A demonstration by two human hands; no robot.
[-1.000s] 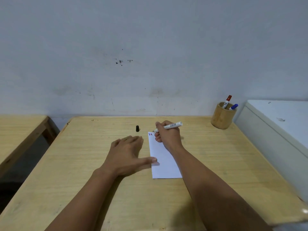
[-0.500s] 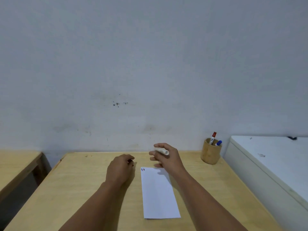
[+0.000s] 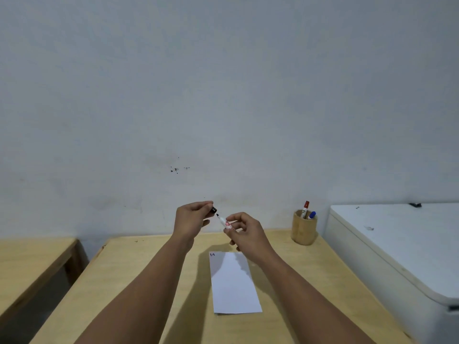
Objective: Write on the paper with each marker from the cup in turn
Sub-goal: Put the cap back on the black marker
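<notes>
Both hands are raised above the wooden table (image 3: pixel 149 281). My left hand (image 3: pixel 191 218) pinches a small black marker cap (image 3: pixel 214 210). My right hand (image 3: pixel 244 232) grips a white marker (image 3: pixel 223 221), its black tip pointing up-left at the cap, a small gap between them. A white paper strip (image 3: pixel 233 284) lies flat on the table below my hands, with short marks at its top left corner (image 3: pixel 211 254). A bamboo cup (image 3: pixel 304 230) stands at the back right and holds a red-capped marker (image 3: pixel 305 209) and a blue-capped marker (image 3: pixel 311 215).
A white cabinet or appliance (image 3: pixel 397 244) stands against the table's right side. A second wooden table (image 3: pixel 29 264) sits to the left across a gap. A pale wall (image 3: pixel 223 95) rises right behind the table.
My left hand picked the black cap off the table and rose. My right hand lifted the marker off the paper and turned its tip toward the cap. The camera tilted up.
</notes>
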